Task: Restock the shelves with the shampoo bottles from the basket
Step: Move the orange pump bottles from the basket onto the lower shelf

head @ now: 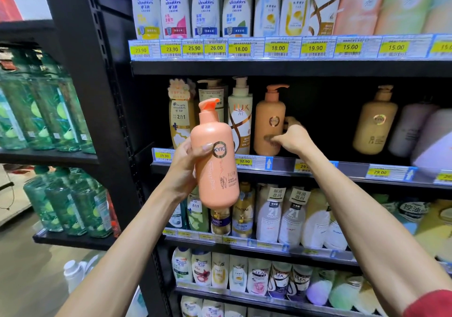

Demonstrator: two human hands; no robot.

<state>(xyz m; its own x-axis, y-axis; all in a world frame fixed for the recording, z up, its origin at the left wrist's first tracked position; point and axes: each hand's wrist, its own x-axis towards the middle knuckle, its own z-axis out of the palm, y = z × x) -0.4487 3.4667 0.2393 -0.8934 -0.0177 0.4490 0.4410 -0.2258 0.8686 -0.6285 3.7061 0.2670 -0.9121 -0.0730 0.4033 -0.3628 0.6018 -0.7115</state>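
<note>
Head view: the left grip (pixel 187 167) is closed round the pink pump bottle (pixel 215 170), with the thumb across the front beside the round KYIO logo and the fingers behind the body. This bottle is held in the air, pump uppermost and slightly tilted, in front of the left end of the middle shelf (pixel 347 168). It touches no shelf.

The right grip (pixel 293 138) reaches into the middle shelf and holds the lower body of the peach pump bottle (pixel 269 121) — thumb on the front face, fingers curled round the right side. The hand is slightly blurred.

The peach pump bottle stands upright on the shelf near its front edge, just beside the LUX bottle (pixel 241 121) on its left. To its right lies a dark gap; the tan pump bottle (pixel 374 123) stands well apart, toward the right end. A yellow 29.00 price label (pixel 378 172) sits on the front edge below the tan pump bottle.
</note>
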